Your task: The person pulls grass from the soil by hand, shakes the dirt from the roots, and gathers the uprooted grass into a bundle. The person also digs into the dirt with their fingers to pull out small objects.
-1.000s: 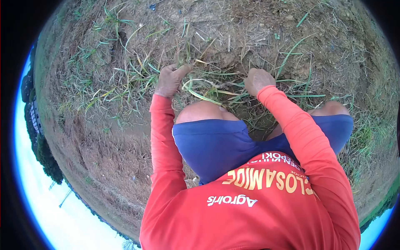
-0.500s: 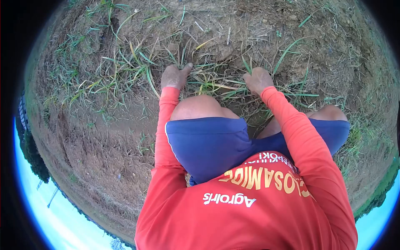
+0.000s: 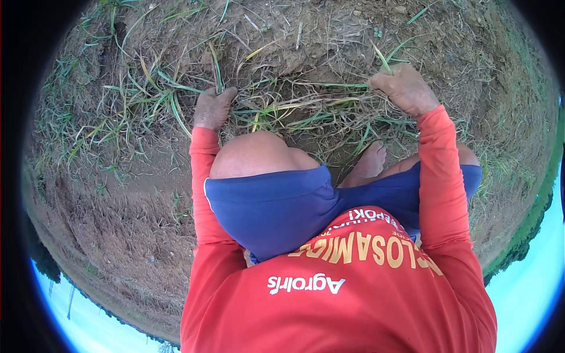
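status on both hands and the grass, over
Left hand at upright blades, grip unclear; right hand pinching green blade; tangled grass lies between them.

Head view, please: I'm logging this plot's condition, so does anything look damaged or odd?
One yellow blade shows against the soil beyond the left hand, odd only for its colour beside greener grass. Nothing looks spilled.

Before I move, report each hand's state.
Left hand: curled at green blades; whether it grips them cannot be told.
Right hand: closed, holding a green leaf.
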Available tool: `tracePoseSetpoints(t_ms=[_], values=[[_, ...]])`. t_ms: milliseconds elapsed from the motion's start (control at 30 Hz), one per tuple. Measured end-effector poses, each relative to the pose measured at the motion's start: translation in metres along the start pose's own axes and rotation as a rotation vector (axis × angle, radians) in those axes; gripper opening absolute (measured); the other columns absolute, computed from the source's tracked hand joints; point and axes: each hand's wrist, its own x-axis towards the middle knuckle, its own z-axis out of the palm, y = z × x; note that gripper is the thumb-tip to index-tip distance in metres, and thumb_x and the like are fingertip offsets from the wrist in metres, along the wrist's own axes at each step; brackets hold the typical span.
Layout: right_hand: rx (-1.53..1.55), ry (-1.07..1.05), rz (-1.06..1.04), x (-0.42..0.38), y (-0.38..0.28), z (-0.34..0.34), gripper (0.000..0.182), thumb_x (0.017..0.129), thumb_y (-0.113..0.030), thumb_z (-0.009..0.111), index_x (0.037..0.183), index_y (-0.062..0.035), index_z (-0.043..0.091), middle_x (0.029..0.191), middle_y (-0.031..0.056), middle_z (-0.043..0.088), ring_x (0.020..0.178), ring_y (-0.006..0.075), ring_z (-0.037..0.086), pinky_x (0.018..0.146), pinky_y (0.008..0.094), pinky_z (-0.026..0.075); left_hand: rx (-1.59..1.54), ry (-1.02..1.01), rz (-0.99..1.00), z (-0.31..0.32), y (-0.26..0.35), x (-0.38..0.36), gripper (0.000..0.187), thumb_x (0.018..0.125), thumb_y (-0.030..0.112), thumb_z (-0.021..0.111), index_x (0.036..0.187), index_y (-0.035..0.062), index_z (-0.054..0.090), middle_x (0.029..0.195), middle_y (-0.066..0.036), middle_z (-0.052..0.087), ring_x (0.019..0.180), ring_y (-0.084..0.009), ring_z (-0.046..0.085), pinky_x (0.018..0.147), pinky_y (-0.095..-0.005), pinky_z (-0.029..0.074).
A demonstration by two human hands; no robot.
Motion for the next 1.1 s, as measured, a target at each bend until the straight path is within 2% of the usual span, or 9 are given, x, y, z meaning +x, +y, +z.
tracePoseSetpoints(t_ms=[167,233,333,400,500,600,633,967,1100], values=[[0.282,0.289,-0.023,-0.003,0.004,-0.03,0.028,0.09,-0.025,0.064,0.08,0.0002,0.071,0.067,0.006,0.063,0.062,0.0119,0.061,0.062,0.0343,0.049,-0.285,-0.04,-0.044,0.001,0.001,-0.003,0.027,0.083,0.023,0.075,0.09,-0.0035,0.073,0.079,-0.007,0.072,0.07,-0.0148,0.064,0.067,-0.0314,0.049],[0.219,0.234,0.035,0.0,0.004,-0.01,0.03,0.09,-0.026,0.064,0.081,0.0012,0.071,0.067,0.0083,0.063,0.063,0.0164,0.062,0.064,0.0355,0.049,-0.631,-0.123,-0.177,-0.006,0.035,-0.031,0.017,0.086,0.016,0.075,0.092,-0.0002,0.073,0.08,-0.002,0.07,0.068,-0.0095,0.06,0.062,-0.0269,0.047],[0.119,0.101,0.111,0.018,0.012,0.043,0.038,0.09,-0.033,0.062,0.091,0.0038,0.073,0.08,0.0187,0.071,0.078,0.032,0.069,0.077,0.0415,0.053,-0.63,-0.161,-0.174,-0.013,0.028,-0.042,0.012,0.088,0.016,0.075,0.094,0.0051,0.072,0.082,-0.003,0.071,0.066,-0.0096,0.063,0.058,-0.0263,0.048],[0.025,0.013,0.231,0.038,0.024,0.09,0.049,0.089,-0.041,0.061,0.102,0.0044,0.074,0.1,0.028,0.072,0.098,0.0441,0.069,0.093,0.0469,0.052,-0.595,-0.072,-0.164,-0.024,0.031,-0.049,0.012,0.089,0.017,0.076,0.088,0.0083,0.069,0.072,0.002,0.064,0.053,-0.0044,0.052,0.046,-0.0225,0.035],[-0.201,0.05,0.28,0.03,-0.006,0.13,0.054,0.088,-0.045,0.063,0.107,0.0041,0.074,0.112,0.0304,0.07,0.107,0.0462,0.067,0.098,0.0491,0.051,-0.655,0.004,-0.163,-0.057,0.059,-0.078,0.022,0.091,0.022,0.077,0.078,0.0122,0.062,0.065,0.007,0.054,0.046,-0.0004,0.036,0.043,-0.0227,0.024],[-0.293,-0.049,0.211,0.014,-0.015,0.146,0.056,0.088,-0.046,0.063,0.107,0.0057,0.073,0.111,0.0304,0.07,0.108,0.0459,0.067,0.098,0.0486,0.052,-0.534,0.237,-0.047,-0.076,0.042,-0.08,0.019,0.09,0.023,0.079,0.083,0.0115,0.065,0.068,0.007,0.055,0.048,-0.0017,0.038,0.043,-0.0239,0.025],[-0.295,-0.015,0.211,0.014,-0.013,0.156,0.056,0.087,-0.046,0.063,0.107,0.0062,0.073,0.111,0.0303,0.07,0.108,0.0455,0.068,0.098,0.0484,0.052,-0.557,0.292,0.025,-0.087,0.029,-0.079,0.02,0.089,0.018,0.078,0.095,0.0013,0.07,0.084,0.002,0.066,0.074,-0.006,0.056,0.066,-0.0242,0.045],[-0.122,0.012,0.243,0.04,0.018,0.184,0.061,0.097,-0.044,0.048,0.103,0.0116,0.071,0.11,0.0376,0.066,0.109,0.0506,0.064,0.099,0.0523,0.048,-0.617,0.709,0.079,-0.116,-0.031,-0.067,0.033,0.083,0.024,0.081,0.097,-0.0023,0.069,0.086,-0.004,0.068,0.078,-0.0129,0.058,0.073,-0.0308,0.048],[-0.202,0.055,0.158,0.044,0.036,0.191,0.057,0.093,-0.041,0.051,0.097,0.0113,0.071,0.102,0.0384,0.067,0.102,0.0515,0.066,0.096,0.0547,0.05,0.128,0.708,-0.039,-0.1,0.012,-0.025,0.046,0.09,0.043,0.071,0.105,-0.0006,0.072,0.096,-0.02,0.073,0.086,-0.0316,0.07,0.079,-0.0457,0.052]])
